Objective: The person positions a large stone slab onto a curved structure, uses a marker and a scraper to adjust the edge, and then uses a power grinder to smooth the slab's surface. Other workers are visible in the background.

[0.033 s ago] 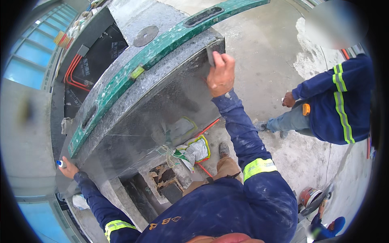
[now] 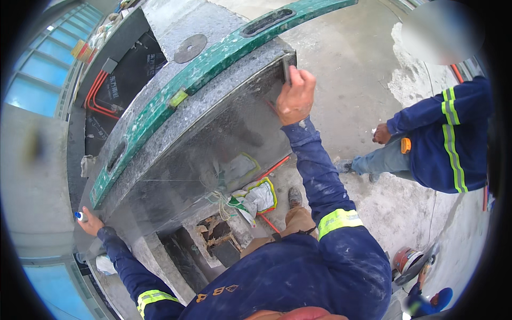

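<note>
My right hand (image 2: 296, 98) is closed around a flat, dark grey strip (image 2: 287, 69), held at the right end of a polished dark stone slab (image 2: 176, 165); whether the strip is metal or stone I cannot tell. At the slab's far left end, my left hand (image 2: 92, 223) has its fingers wrapped round a small white object with a blue tip (image 2: 80, 216), perhaps a marker. A long green spirit level (image 2: 154, 120), dusty and with a yellow vial, lies along the slab's speckled grey top. Behind it, a grey disc with a centre hole (image 2: 190, 48) rests on the pale surface.
Below the slab lie a white sack (image 2: 258, 198), tangled cord (image 2: 221, 200) and an orange rod (image 2: 274, 166). A pit with rubble (image 2: 218, 240) opens near my legs. A co-worker (image 2: 442, 138) stands at right; another person (image 2: 429, 301) is near a bucket (image 2: 408, 258).
My right hand has shifted slightly right and downward with the grey strip. The left hand and the spirit level stay in place. The co-worker at right has shifted a little.
</note>
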Motion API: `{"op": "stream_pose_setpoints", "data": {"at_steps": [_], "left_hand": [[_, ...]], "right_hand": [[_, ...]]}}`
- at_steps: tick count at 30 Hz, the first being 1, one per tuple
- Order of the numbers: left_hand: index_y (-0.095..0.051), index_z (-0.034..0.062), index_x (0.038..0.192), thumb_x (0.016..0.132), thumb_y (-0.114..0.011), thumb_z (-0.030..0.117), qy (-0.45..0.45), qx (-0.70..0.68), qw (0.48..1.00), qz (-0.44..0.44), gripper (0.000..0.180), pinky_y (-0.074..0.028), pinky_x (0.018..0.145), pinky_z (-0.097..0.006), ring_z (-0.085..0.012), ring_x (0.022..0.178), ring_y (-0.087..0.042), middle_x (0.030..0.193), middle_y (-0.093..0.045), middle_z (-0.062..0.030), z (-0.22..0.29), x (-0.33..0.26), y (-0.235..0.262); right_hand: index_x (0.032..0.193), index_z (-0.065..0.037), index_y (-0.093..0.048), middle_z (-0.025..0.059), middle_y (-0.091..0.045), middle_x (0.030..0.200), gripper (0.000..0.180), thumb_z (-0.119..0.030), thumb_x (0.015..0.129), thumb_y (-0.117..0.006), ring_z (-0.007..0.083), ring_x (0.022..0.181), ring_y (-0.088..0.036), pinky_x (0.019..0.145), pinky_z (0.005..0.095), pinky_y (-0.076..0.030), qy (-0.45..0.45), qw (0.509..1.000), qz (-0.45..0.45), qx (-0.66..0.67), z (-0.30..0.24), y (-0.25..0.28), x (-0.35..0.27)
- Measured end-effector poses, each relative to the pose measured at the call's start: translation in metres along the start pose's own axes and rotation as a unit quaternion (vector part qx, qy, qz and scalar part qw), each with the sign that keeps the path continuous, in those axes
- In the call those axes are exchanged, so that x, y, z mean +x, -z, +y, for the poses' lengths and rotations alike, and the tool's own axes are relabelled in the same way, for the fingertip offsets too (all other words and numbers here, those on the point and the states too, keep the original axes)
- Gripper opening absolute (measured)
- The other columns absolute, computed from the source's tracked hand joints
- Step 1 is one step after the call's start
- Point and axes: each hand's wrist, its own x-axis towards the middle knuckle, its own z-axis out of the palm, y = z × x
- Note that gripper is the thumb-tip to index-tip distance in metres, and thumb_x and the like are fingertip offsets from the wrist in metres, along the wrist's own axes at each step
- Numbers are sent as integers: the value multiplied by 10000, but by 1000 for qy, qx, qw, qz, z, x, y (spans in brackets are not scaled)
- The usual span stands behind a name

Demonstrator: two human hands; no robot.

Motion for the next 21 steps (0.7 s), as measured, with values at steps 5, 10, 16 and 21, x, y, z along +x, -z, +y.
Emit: {"op": "stream_pose_setpoints", "data": {"at_steps": [5, 10, 16, 21], "left_hand": [[-645, -6, 1069, 828, -718, 490, -25, 24, 999, 2, 556, -459, 830, -412, -301, 910, -635, 986, -684, -164, -3, 4, -4], [-641, -15, 1081, 831, -727, 460, -28, 34, 999, -15, 544, -457, 838, -411, -286, 910, -634, 993, -687, -163, 0, 6, -4], [-643, -18, 1064, 835, -723, 462, -52, 24, 998, -15, 538, -459, 827, -412, -287, 887, -626, 973, -684, -162, -1, 3, -7], [-648, -24, 1022, 827, -736, 459, -28, 16, 999, -15, 528, -468, 797, -401, -270, 852, -629, 934, -687, -144, -3, 3, -4]], "right_hand": [[1203, 3, -543, 183, -509, 1028, 511, 112, 714, -644, 359, 915, -537, 792, 431, -469, 26, 999, 13, 25, 6, -11, -6], [1201, 6, -546, 188, -501, 1032, 520, 131, 704, -634, 353, 921, -530, 795, 431, -461, -48, 999, -8, 4, 15, -9, -1], [1176, 9, -564, 188, -522, 1047, 463, 154, 738, -600, 347, 914, -548, 784, 414, -471, -46, 998, -35, 21, 22, 19, 10], [1055, 8, -559, 168, -595, 925, 174, -53, 905, -624, 331, 786, -597, 664, 391, -483, -151, 974, -101, 136, 12, 44, 30]]}}
